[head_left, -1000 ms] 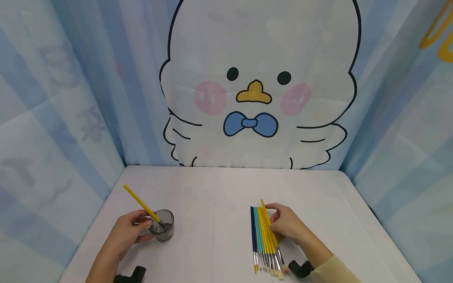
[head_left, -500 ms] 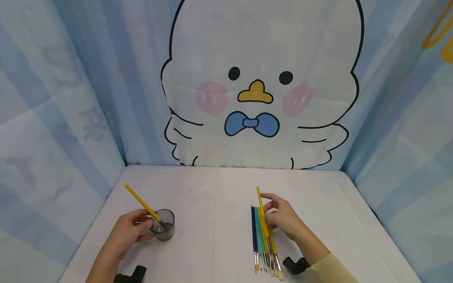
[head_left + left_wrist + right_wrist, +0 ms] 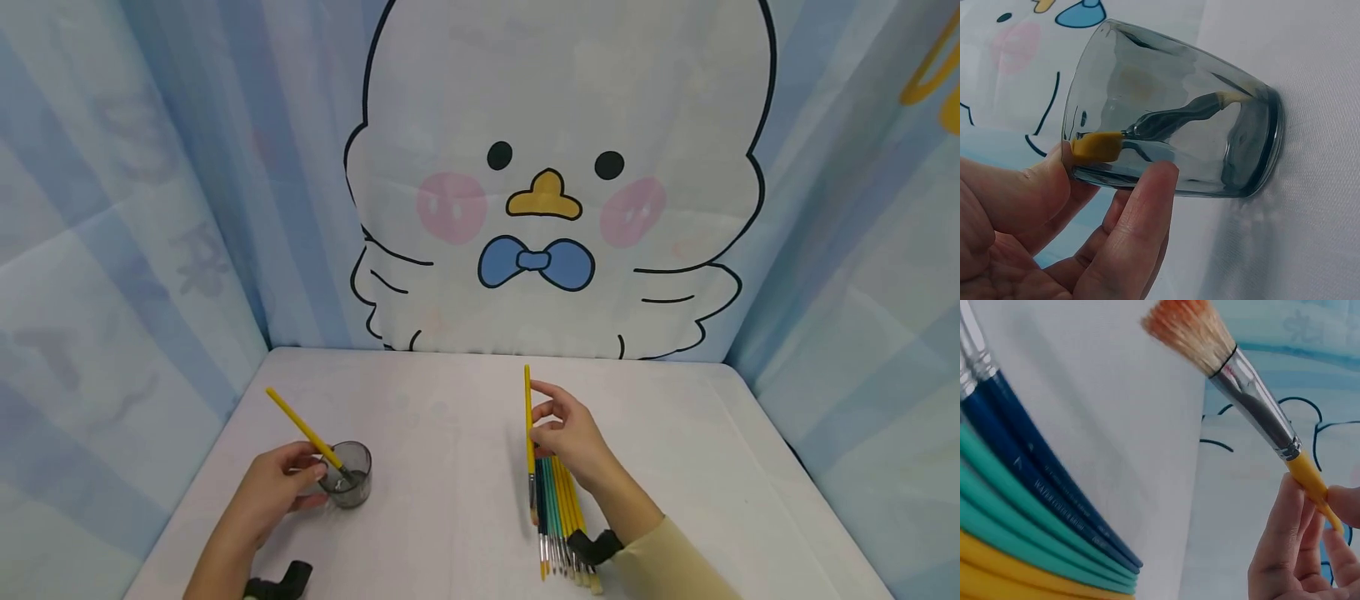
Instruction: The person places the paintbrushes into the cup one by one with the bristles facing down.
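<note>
On the left of the table, my left hand (image 3: 273, 492) grips a grey transparent drinking glass (image 3: 358, 493), thumb near the rim and fingers on the side wall. A yellow-handled paintbrush (image 3: 303, 430) leans in the glass, bristles down; in the left wrist view its yellow handle (image 3: 1097, 147) shows at the rim. My right hand (image 3: 568, 433) pinches another yellow paintbrush (image 3: 528, 408) by its handle, thumb against fingers. Its wide bristles (image 3: 1191, 331), reddish at the tip, point away from the hand. Below it lies a row of paintbrushes (image 3: 555, 500), partly hidden by my right hand and forearm.
The row holds dark blue (image 3: 1035, 444), teal (image 3: 1022, 481) and yellow brushes with their bristles towards me. A white cloth (image 3: 442, 467) covers the table. Behind it hangs a curtain (image 3: 315, 250) with a cartoon bird. Black wrist mounts (image 3: 596, 547) sit at both wrists.
My right hand has lifted the yellow paintbrush off the right side of the row and carried it left and farther from me. The left hand keeps its hold on the glass.
</note>
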`<state>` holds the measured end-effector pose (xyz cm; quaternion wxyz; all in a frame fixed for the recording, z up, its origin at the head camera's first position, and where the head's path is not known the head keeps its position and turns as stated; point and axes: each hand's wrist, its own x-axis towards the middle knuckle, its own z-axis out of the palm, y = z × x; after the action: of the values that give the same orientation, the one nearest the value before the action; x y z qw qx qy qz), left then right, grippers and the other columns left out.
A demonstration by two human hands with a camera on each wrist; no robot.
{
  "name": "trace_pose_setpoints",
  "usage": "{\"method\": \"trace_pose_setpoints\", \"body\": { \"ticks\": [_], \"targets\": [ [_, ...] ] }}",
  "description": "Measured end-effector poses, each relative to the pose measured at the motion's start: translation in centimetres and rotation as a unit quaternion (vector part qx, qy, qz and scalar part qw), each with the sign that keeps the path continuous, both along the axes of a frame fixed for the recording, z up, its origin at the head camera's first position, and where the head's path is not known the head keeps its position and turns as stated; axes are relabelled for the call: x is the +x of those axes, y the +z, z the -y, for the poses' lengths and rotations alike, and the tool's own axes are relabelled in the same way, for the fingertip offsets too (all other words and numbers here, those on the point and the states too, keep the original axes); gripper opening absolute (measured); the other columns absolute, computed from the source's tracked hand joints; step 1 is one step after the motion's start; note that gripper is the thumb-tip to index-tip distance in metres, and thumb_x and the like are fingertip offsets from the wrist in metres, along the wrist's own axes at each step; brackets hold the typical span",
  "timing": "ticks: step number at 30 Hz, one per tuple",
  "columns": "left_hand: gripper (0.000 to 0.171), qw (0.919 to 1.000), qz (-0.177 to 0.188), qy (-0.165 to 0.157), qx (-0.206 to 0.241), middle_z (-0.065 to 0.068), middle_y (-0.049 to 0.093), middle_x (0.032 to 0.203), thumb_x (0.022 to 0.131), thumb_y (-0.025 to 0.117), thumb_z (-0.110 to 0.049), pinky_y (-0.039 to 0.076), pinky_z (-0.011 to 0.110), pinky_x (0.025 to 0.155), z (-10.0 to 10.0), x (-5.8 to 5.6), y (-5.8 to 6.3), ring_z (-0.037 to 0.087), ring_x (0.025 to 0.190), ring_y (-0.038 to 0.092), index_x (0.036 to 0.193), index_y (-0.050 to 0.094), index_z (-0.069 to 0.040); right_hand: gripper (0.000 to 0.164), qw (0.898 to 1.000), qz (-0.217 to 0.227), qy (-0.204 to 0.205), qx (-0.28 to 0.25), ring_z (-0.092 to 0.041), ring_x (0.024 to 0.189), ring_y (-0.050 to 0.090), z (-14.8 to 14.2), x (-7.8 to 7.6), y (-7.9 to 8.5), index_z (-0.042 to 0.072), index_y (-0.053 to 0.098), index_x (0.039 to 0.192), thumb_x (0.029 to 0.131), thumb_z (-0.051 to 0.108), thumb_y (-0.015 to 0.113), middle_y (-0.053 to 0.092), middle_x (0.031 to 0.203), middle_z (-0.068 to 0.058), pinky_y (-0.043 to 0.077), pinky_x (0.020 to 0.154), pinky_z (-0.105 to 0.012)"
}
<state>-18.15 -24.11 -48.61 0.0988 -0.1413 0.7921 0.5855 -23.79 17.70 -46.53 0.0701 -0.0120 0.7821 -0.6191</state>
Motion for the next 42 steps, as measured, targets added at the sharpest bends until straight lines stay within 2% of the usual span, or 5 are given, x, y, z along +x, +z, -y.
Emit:
{"method": "trace_pose_setpoints", "body": {
  "ticks": [15, 30, 36, 42],
  "targets": [
    [0.040, 0.9999, -0.002, -0.003, 0.011, 0.024, 0.063, 0.128, 0.108, 0.062, -0.002, 0.073, 0.040, 0.084, 0.1, 0.2, 0.3, 0.024, 0.107, 0.068, 0.146, 0.057, 0.008, 0.074, 0.994, -0.061, 0.015, -0.093, -0.019, 0.085, 0.067, 5.3, -0.9, 0.5, 0.024, 0.053, 0.157, 0.094, -0.011, 0.068, 0.059, 0.109, -0.011, 0.073, 0.074, -0.037],
    [0.040, 1.0000, 0.000, 0.000, 0.001, 0.026, 0.061, 0.131, 0.108, 0.062, -0.002, 0.073, 0.039, 0.083, 0.0, 0.0, 0.1, 0.026, 0.108, 0.067, 0.147, 0.057, 0.008, 0.073, 0.984, -0.114, 0.080, -0.114, -0.018, 0.092, 0.066, 12.1, -1.2, 1.5, 0.027, 0.052, 0.158, 0.096, -0.009, 0.067, 0.060, 0.114, -0.012, 0.073, 0.079, -0.035],
    [0.040, 1.0000, -0.001, -0.003, 0.004, 0.026, 0.063, 0.130, 0.108, 0.062, -0.001, 0.073, 0.040, 0.083, 0.0, -0.1, 0.4, 0.024, 0.107, 0.067, 0.146, 0.057, 0.008, 0.073, 0.980, -0.124, 0.090, -0.130, -0.017, 0.090, 0.066, 14.7, -1.4, 1.7, 0.025, 0.052, 0.158, 0.096, -0.011, 0.066, 0.059, 0.114, -0.015, 0.072, 0.078, -0.033],
    [0.040, 1.0000, 0.001, -0.001, 0.002, 0.025, 0.063, 0.128, 0.108, 0.062, -0.002, 0.073, 0.040, 0.083, 0.0, 0.0, 0.5, 0.024, 0.106, 0.068, 0.146, 0.057, 0.008, 0.074, 0.974, -0.134, 0.101, -0.152, -0.016, 0.091, 0.066, 17.1, -1.3, 2.5, 0.026, 0.053, 0.158, 0.096, -0.013, 0.066, 0.059, 0.114, -0.013, 0.072, 0.077, -0.032]
  ]
}}
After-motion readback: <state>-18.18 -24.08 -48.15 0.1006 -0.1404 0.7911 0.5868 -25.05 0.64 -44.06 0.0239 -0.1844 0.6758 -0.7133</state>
